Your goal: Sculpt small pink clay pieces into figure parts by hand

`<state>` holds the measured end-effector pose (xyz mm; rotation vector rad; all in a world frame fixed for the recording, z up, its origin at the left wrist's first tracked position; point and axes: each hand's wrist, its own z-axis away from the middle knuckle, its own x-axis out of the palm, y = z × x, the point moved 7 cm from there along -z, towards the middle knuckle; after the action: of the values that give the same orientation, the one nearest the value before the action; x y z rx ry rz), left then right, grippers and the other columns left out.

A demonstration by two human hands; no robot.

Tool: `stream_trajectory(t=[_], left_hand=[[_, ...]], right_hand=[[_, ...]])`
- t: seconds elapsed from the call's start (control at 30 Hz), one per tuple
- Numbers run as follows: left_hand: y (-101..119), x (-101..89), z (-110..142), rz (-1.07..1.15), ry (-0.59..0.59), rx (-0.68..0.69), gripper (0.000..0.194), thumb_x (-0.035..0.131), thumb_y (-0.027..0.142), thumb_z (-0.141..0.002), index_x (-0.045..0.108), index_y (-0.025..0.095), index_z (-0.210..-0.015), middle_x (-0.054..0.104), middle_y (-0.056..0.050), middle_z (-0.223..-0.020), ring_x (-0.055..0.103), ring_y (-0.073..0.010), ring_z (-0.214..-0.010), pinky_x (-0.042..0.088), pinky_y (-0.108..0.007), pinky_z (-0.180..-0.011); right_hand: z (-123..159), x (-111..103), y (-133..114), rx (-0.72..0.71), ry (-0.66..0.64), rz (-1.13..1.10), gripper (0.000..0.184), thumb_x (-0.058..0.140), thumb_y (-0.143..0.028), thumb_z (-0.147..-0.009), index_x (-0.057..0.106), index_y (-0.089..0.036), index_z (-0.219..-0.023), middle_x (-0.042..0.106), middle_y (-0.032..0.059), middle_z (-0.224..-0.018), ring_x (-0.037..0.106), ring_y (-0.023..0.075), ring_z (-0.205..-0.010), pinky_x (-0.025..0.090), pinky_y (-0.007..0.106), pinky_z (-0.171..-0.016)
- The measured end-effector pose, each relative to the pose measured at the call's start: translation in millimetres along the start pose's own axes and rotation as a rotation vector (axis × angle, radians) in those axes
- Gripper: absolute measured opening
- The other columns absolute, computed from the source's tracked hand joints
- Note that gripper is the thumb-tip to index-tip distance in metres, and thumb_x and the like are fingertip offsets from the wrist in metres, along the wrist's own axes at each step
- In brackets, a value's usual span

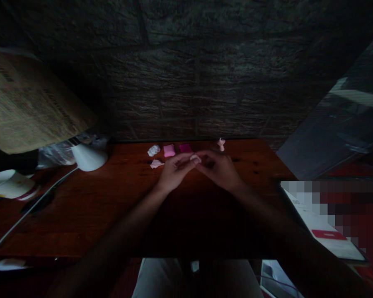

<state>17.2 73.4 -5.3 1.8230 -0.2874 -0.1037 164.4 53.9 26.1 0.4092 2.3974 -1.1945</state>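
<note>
My left hand (175,170) and my right hand (220,169) meet above the wooden table, fingertips pinched on a small pale pink piece of what looks like modelling clay (195,159). Just beyond them lie a white lumpy piece (153,150), a pink square block (169,150) and a magenta square (185,148), partly covered by my fingers. Left of my left hand is a flat, ragged pale pink scrap (157,164). A small pale pink shaped piece (221,144) stands by the wall, behind my right hand.
At the left are a lamp with a printed shade (34,99) and white base (88,157), its cord (37,209), and a paper cup (8,184) on its side. A dark brick-patterned wall (186,82) closes off the table's (96,215) back. A printed sheet (311,215) lies right.
</note>
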Motion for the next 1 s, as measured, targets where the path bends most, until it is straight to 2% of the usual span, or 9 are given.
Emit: stream_trajectory(t=[0.17, 0.27, 0.43, 0.57, 0.67, 0.83, 1.0], left_hand=[[-1.7, -1.1, -1.5, -0.033, -0.001, 0.002, 0.027, 0.081, 0.037, -0.08, 0.078, 0.018, -0.099, 0.08, -0.007, -0.097, 0.075, -0.0186, -0.088, 0.062, -0.034, -0.084], [-2.5, -2.0, -2.1, 0.011, 0.019, -0.017, 0.028, 0.079, 0.041, -0.082, 0.078, 0.018, -0.098, 0.078, -0.006, -0.096, 0.074, -0.0172, -0.086, 0.064, -0.032, -0.081], [-7.9, -2.5, -2.9, 0.096, 0.014, -0.096, 0.036, 0.081, 0.045, -0.08, 0.075, 0.018, -0.104, 0.077, -0.006, -0.1, 0.075, -0.0161, -0.085, 0.064, -0.03, -0.08], [-8.2, -3.0, -2.8, 0.048, -0.003, -0.09, 0.034, 0.082, 0.043, -0.079, 0.077, 0.017, -0.101, 0.078, -0.008, -0.103, 0.075, -0.0193, -0.092, 0.064, -0.033, -0.084], [-7.5, -6.4, -2.9, 0.005, 0.019, -0.065, 0.034, 0.084, 0.041, -0.076, 0.078, 0.017, -0.1, 0.08, -0.008, -0.102, 0.076, -0.0199, -0.091, 0.065, -0.034, -0.085], [-4.2, -10.9, -4.5, -0.066, 0.025, 0.002, 0.035, 0.083, 0.042, -0.078, 0.078, 0.019, -0.104, 0.08, -0.008, -0.101, 0.077, -0.022, -0.093, 0.065, -0.037, -0.085], [-3.0, -10.4, -5.8, -0.081, -0.065, -0.028, 0.036, 0.083, 0.039, -0.078, 0.078, 0.019, -0.107, 0.081, -0.009, -0.102, 0.077, -0.0218, -0.088, 0.065, -0.039, -0.084]], right_hand=[[0.1, 3.3, 6.1, 0.044, -0.003, -0.113, 0.029, 0.075, -0.031, -0.083, 0.072, -0.023, -0.111, 0.074, 0.0058, -0.104, 0.069, 0.0176, -0.08, 0.057, 0.032, -0.072], [0.4, 7.8, 11.9, 0.095, -0.039, -0.191, 0.036, 0.078, -0.036, -0.081, 0.071, -0.022, -0.114, 0.076, 0.0077, -0.109, 0.073, 0.0205, -0.087, 0.059, 0.035, -0.077], [1.8, 6.2, 17.6, 0.172, -0.005, -0.16, 0.028, 0.074, -0.031, -0.084, 0.074, -0.02, -0.11, 0.079, 0.0073, -0.098, 0.075, 0.0213, -0.082, 0.06, 0.037, -0.078], [1.7, 3.5, 14.9, 0.148, 0.05, -0.062, 0.03, 0.078, -0.026, -0.079, 0.073, -0.02, -0.108, 0.079, 0.0068, -0.096, 0.074, 0.0199, -0.076, 0.06, 0.034, -0.072], [1.6, 6.4, 13.3, 0.114, 0.047, -0.019, 0.03, 0.08, -0.024, -0.078, 0.074, -0.021, -0.107, 0.079, 0.0067, -0.098, 0.074, 0.0197, -0.077, 0.06, 0.034, -0.073], [2.1, 14.0, 17.6, 0.127, -0.032, -0.181, 0.026, 0.077, -0.033, -0.085, 0.074, -0.024, -0.109, 0.08, 0.0046, -0.099, 0.076, 0.0205, -0.085, 0.061, 0.035, -0.08], [3.3, 14.5, 23.7, 0.163, -0.048, -0.264, 0.024, 0.077, -0.032, -0.083, 0.075, -0.024, -0.106, 0.08, 0.0046, -0.099, 0.077, 0.0222, -0.089, 0.061, 0.037, -0.084]])
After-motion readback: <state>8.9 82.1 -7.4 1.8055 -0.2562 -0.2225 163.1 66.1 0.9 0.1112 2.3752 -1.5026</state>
